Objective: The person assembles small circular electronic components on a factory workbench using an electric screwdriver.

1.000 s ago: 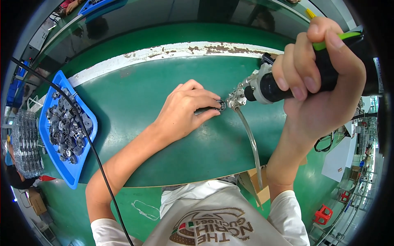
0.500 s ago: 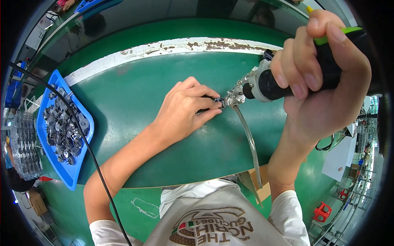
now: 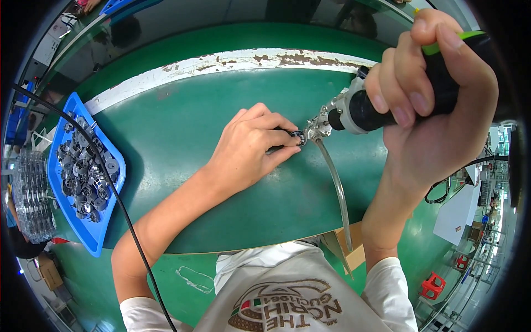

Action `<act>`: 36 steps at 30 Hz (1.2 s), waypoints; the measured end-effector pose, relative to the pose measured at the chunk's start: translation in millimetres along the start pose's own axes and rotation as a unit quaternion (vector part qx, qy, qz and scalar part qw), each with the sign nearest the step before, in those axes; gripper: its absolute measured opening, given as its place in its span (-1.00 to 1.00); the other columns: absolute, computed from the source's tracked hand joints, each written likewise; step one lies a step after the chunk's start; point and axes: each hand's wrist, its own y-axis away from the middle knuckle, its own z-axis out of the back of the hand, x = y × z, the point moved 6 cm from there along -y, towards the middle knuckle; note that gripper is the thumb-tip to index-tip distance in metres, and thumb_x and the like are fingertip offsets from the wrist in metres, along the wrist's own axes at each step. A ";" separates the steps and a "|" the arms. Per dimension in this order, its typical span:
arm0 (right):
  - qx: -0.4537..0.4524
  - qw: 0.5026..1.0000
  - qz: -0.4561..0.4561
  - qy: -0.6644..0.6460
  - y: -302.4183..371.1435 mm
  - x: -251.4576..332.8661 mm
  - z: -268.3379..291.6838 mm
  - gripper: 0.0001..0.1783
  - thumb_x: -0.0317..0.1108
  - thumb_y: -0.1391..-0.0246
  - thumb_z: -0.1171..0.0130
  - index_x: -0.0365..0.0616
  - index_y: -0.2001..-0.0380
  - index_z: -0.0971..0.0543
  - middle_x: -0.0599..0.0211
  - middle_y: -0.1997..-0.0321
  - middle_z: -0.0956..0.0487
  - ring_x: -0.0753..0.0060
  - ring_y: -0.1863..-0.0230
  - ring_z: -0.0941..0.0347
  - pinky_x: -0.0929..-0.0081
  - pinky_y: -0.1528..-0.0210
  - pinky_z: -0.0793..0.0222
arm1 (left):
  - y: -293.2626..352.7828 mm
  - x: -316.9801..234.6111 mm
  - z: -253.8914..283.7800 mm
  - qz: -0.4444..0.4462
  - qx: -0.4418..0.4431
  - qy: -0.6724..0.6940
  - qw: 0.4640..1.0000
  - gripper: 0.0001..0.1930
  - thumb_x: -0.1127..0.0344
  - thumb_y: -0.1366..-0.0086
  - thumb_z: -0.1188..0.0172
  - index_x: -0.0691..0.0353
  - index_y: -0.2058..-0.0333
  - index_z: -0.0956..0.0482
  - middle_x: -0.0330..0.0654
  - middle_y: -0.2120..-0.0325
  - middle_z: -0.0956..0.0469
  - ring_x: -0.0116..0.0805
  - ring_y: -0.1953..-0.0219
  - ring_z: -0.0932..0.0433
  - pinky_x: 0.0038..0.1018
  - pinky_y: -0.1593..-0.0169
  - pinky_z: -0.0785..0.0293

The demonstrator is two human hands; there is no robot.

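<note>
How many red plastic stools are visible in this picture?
2: the nearer stool is on the green floor at lower right; the farther stool is above it, slightly right. More may be hidden.

Worktop (image 3: 238, 216) is showing green, tray (image 3: 93, 235) blue; parts (image 3: 83, 177) are mixing grey and black; power tool (image 3: 444, 83) is pairing black with lime.

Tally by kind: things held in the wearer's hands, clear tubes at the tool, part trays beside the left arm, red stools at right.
Black handheld tool, in the right hand: 1
Small dark part, in the left hand: 1
Clear tube: 1
Blue tray: 1
Red stools: 2
Total: 6
Heaped parts in the tray: overlapping, not counted.
</note>
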 end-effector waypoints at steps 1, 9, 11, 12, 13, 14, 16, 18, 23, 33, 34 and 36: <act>0.000 1.000 -0.001 0.000 -0.2 1.6 -3.5 -0.63 -0.18 -0.36 0.24 -0.23 0.19 -0.48 0.59 0.70 -0.22 0.65 0.75 -0.05 0.53 0.57 -0.15 | -0.2 -0.1 0.1 0.000 0.000 0.001 1.000 -0.83 0.37 -0.04 -0.51 0.20 0.35 -0.81 -0.27 0.22 -0.72 -0.25 0.27 -0.55 -0.36 0.13 -0.53; -0.178 0.983 -0.034 0.039 -0.9 -3.7 -13.5 -0.73 -0.16 -0.30 0.00 -0.15 0.34 -0.44 0.53 0.76 -0.24 0.66 0.81 -0.08 0.58 0.68 -0.13 | 0.1 -0.7 0.8 0.001 -0.003 -0.001 1.000 -0.84 0.36 -0.03 -0.52 0.18 0.36 -0.81 -0.27 0.23 -0.72 -0.25 0.26 -0.56 -0.35 0.11 -0.52; -0.247 0.967 -0.049 0.029 0.8 -5.5 -12.0 -0.73 -0.16 -0.27 -0.09 -0.12 0.38 -0.41 0.51 0.78 -0.26 0.66 0.83 -0.09 0.59 0.73 -0.14 | -0.1 -1.0 -0.1 0.003 -0.003 0.002 1.000 -0.84 0.36 -0.03 -0.52 0.18 0.35 -0.81 -0.27 0.23 -0.72 -0.25 0.25 -0.56 -0.35 0.11 -0.52; -0.282 0.958 -0.057 0.025 2.2 -5.9 -11.0 -0.73 -0.16 -0.25 -0.13 -0.11 0.40 -0.40 0.50 0.79 -0.27 0.66 0.84 -0.10 0.59 0.75 -0.14 | -0.6 -1.6 -1.1 0.005 -0.001 0.006 1.000 -0.84 0.36 -0.03 -0.52 0.18 0.35 -0.81 -0.27 0.24 -0.72 -0.26 0.25 -0.56 -0.34 0.11 -0.51; -0.282 0.957 -0.057 0.027 1.2 -6.1 -12.9 -0.73 -0.16 -0.25 -0.13 -0.11 0.40 -0.40 0.50 0.79 -0.27 0.66 0.84 -0.10 0.59 0.75 -0.14 | -1.2 -2.7 -2.1 0.004 -0.001 0.008 1.000 -0.84 0.36 -0.03 -0.52 0.18 0.35 -0.81 -0.27 0.24 -0.72 -0.26 0.25 -0.56 -0.34 0.11 -0.51; -0.289 0.955 -0.057 0.033 -1.0 -9.6 -15.7 -0.73 -0.19 -0.25 -0.12 -0.09 0.45 -0.39 0.52 0.79 -0.27 0.66 0.85 -0.09 0.60 0.75 -0.12 | 0.0 -1.5 -0.9 0.007 -0.003 0.002 1.000 -0.84 0.36 -0.03 -0.51 0.17 0.35 -0.81 -0.27 0.24 -0.72 -0.26 0.24 -0.55 -0.34 0.11 -0.50; -0.303 0.950 -0.059 0.044 -3.7 -16.5 -18.6 -0.70 -0.24 -0.26 -0.09 -0.05 0.55 -0.36 0.54 0.80 -0.25 0.67 0.86 -0.06 0.61 0.76 -0.10 | 3.7 0.9 0.0 0.013 -0.004 -0.005 1.000 -0.84 0.36 -0.03 -0.51 0.17 0.35 -0.81 -0.28 0.24 -0.71 -0.26 0.24 -0.55 -0.34 0.11 -0.49; -0.274 0.959 -0.071 0.017 -3.9 -16.7 -16.5 -0.71 -0.22 -0.28 -0.07 -0.08 0.51 -0.39 0.56 0.80 -0.25 0.68 0.86 -0.07 0.62 0.76 -0.11 | 3.6 0.0 -1.4 0.014 -0.003 -0.002 1.000 -0.85 0.36 -0.04 -0.51 0.17 0.36 -0.81 -0.29 0.24 -0.71 -0.27 0.24 -0.55 -0.34 0.13 -0.46; -0.210 0.974 -0.075 0.023 -8.6 -20.8 -14.0 -0.70 -0.18 -0.32 0.02 -0.14 0.43 -0.44 0.59 0.78 -0.22 0.68 0.83 -0.07 0.62 0.71 -0.12 | 1.9 -1.9 -0.3 0.018 0.000 -0.006 1.000 -0.89 0.35 -0.08 -0.48 0.17 0.38 -0.79 -0.32 0.25 -0.70 -0.30 0.23 -0.54 -0.35 0.15 -0.42; -0.112 0.993 -0.040 0.007 -13.1 -24.9 -8.3 -0.49 -0.15 -0.36 0.09 -0.45 0.00 -0.56 0.62 0.77 -0.11 0.72 0.77 -0.03 0.60 0.61 -0.09 | 3.6 0.3 -3.6 0.021 0.010 -0.015 1.000 -0.88 0.35 -0.07 -0.49 0.18 0.38 -0.79 -0.32 0.24 -0.71 -0.28 0.24 -0.55 -0.36 0.13 -0.44; -0.099 0.995 -0.024 -0.006 -14.7 -12.8 -0.3 -0.36 -0.15 -0.35 0.09 -0.55 -0.23 -0.41 0.64 0.77 -0.12 0.74 0.76 -0.03 0.61 0.61 -0.11 | -0.7 3.0 -3.0 0.015 0.005 -0.021 1.000 -0.88 0.35 -0.07 -0.49 0.18 0.38 -0.79 -0.32 0.24 -0.71 -0.28 0.24 -0.55 -0.36 0.13 -0.44; -0.033 0.996 0.052 -0.057 -10.5 23.5 16.5 -0.29 -0.18 -0.35 0.14 -0.62 -0.34 -0.22 0.63 0.73 -0.19 0.73 0.75 -0.08 0.61 0.56 -0.19 | -1.5 0.3 -6.0 0.024 0.013 -0.003 1.000 -0.89 0.34 -0.09 -0.49 0.17 0.39 -0.79 -0.32 0.23 -0.72 -0.29 0.23 -0.56 -0.36 0.12 -0.46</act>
